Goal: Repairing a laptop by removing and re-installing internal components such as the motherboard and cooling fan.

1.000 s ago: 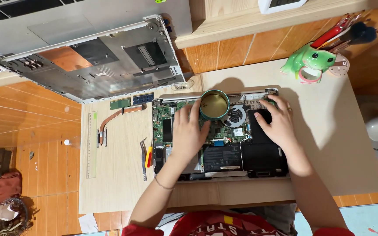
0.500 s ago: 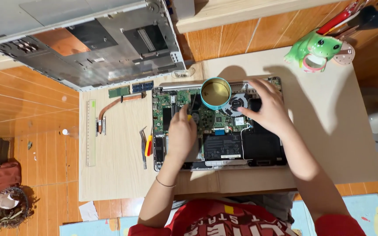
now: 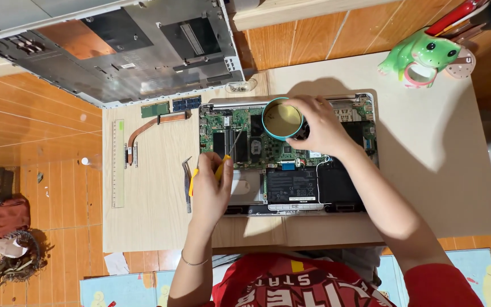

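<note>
Screwdriver newly gripped, yellow-handled.

- My left hand is curled into a loose fist, knuckles up, thumb and fingers pinched closed, wrist straight, forearm running up from below.
- My right hand reaches forward and inward, fingers bent and spread, forearm angled across from lower right.

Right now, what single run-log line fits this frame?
left hand: holds yellow-handled screwdriver over green laptop motherboard | right hand: on round teal-rimmed cup | opened laptop on pale wooden table
</note>
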